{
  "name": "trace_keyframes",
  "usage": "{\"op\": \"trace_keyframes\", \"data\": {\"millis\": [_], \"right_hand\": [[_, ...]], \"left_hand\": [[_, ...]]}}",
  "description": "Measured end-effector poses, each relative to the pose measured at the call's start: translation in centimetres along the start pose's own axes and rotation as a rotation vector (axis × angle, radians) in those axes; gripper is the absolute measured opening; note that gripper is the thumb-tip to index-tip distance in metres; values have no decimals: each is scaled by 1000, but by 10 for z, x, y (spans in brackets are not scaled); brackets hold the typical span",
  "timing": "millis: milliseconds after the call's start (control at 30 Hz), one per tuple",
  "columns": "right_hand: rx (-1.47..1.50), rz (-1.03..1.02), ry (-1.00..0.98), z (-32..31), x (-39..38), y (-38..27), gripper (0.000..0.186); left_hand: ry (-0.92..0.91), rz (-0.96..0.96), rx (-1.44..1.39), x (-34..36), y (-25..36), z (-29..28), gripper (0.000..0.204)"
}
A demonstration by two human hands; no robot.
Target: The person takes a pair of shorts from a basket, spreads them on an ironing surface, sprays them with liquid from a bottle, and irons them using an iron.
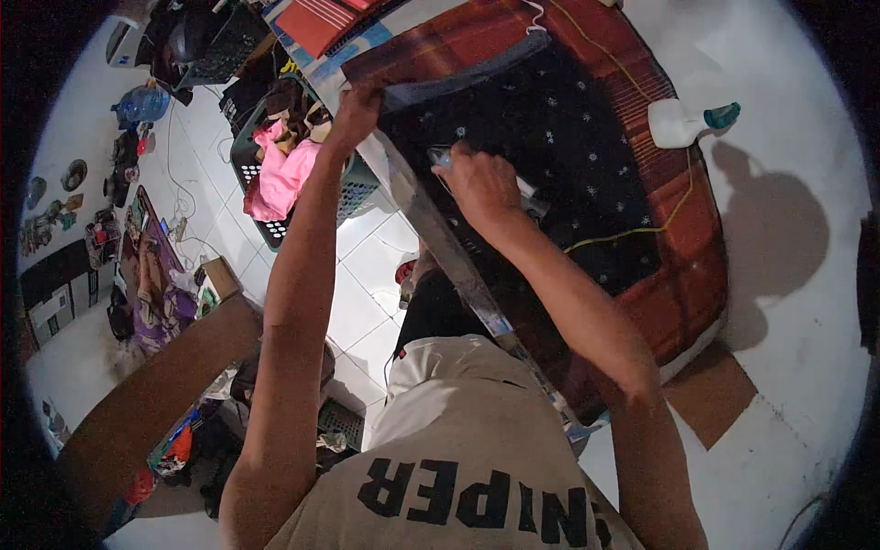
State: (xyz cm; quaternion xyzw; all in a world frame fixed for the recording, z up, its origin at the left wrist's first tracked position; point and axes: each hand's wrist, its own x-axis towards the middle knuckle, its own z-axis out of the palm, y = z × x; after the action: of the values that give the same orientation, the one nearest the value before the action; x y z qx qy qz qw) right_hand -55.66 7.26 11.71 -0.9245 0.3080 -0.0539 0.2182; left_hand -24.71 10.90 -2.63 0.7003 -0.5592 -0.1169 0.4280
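A black garment with small white star-like motifs [587, 119] lies spread on a red-brown striped cloth [692, 247]. It has a greyish band along its far edge, with a white cord at the far corner. My left hand [357, 117] pinches the band at its left end, by the table's edge. My right hand [483, 186] is wrapped round the handle of a clothes iron [532, 200], which rests on the garment. Most of the iron is hidden under that hand. A yellowish cable [619, 236] runs from it to the right across the cloth.
A white spray bottle with a green nozzle [674, 124] is at the right edge of the cloth. Folded red cloth [316, 27] lies at the far left of the table. Left of the table, a dark green basket [353, 194] holds pink clothing [282, 174].
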Motion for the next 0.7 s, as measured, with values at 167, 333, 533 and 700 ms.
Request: {"op": "trace_keyframes", "data": {"millis": [167, 333, 533, 700], "right_hand": [[11, -69, -103, -5, -11, -5, 39], [-53, 91, -60, -12, -13, 17, 39], [-19, -64, -70, -9, -18, 9, 40], [-38, -5, -121, -16, -39, 14, 41]], "left_hand": [[-56, -62, 207, 9, -5, -32, 25], [-95, -283, 435, 11, 117, -27, 31], [-192, -283, 218, -2, 106, -38, 43], [-158, -281, 61, 3, 95, -25, 38]]}}
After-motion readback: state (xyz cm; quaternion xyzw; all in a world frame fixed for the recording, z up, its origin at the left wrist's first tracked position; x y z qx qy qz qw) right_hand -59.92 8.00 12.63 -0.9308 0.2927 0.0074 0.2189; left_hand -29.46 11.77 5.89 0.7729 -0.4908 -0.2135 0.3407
